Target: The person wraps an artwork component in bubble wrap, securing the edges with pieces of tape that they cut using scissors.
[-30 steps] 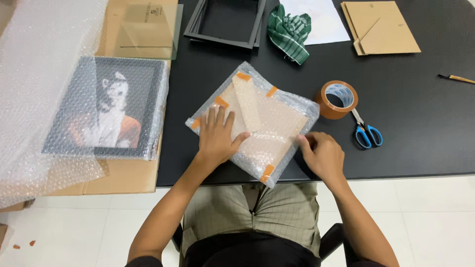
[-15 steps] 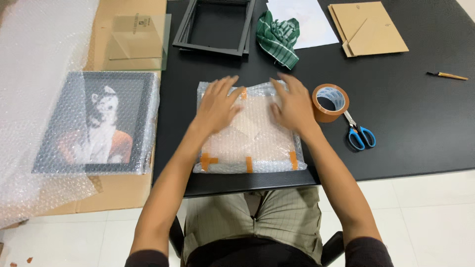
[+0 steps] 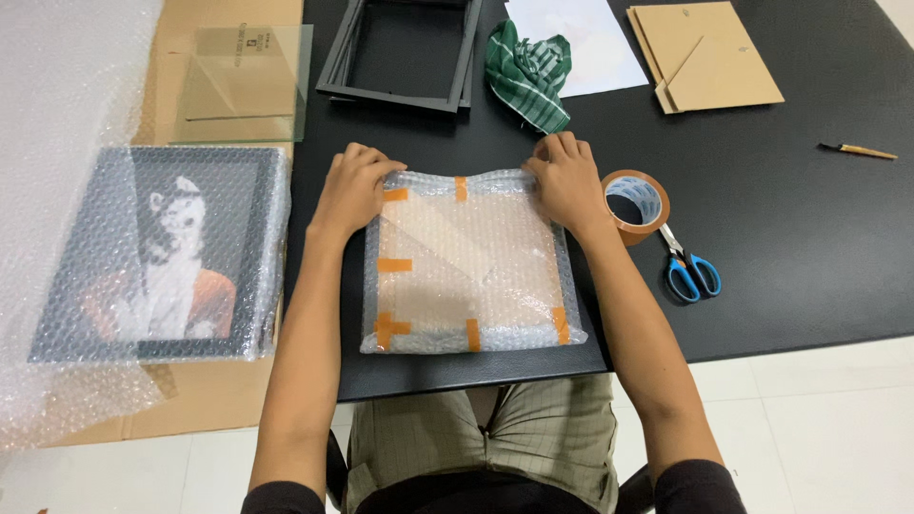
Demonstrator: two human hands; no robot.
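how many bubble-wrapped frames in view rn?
2. One bubble-wrapped parcel lies between the left hand and right hand; one wrapped portrait lies at the left. More may be hidden.

Your black table [image 3: 809,238] carries a bubble-wrapped parcel [image 3: 466,266] at its near edge, a roll of brown tape [image 3: 636,204] just beside it, and blue scissors [image 3: 690,271] near the roll. Farther back lie empty black frames [image 3: 400,52], a green cloth [image 3: 528,76], white paper [image 3: 581,38], brown backing boards [image 3: 705,57] and a pencil [image 3: 859,150].
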